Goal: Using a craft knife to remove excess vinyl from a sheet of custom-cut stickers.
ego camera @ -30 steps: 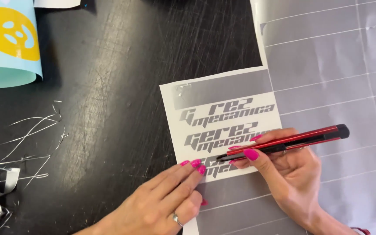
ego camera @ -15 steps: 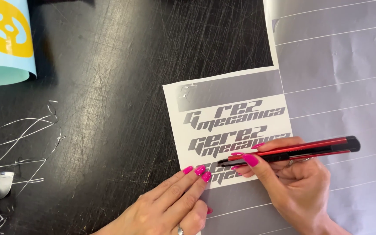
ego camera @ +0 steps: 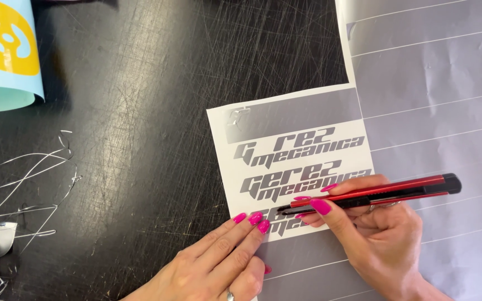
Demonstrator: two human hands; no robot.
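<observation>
White backing sheet [ego camera: 291, 150] with grey cut lettering lies mid-table on black table [ego camera: 140, 139]. Grey vinyl sheet [ego camera: 430, 83] with cut lines at right. Pale blue roll [ego camera: 4, 56] with yellow shape at top left; vinyl scraps [ego camera: 23, 189] at left edge. Left hand [ego camera: 218, 262] — fingers flat, pressing sheet's lower edge. Right hand [ego camera: 375, 234] closed around red-black knife [ego camera: 375, 194], tip on lowest lettering.

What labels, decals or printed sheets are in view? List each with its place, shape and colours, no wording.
Decal sheet: centre, white rectangular backing, grey lettering in rows, grey band on top; left hand presses its lower edge, right hand holds a red-and-black knife over it.
Vinyl sheet: right side, large, silver-grey, scored into rectangles.
Curled print: top left corner, pale blue with a yellow shape.
</observation>
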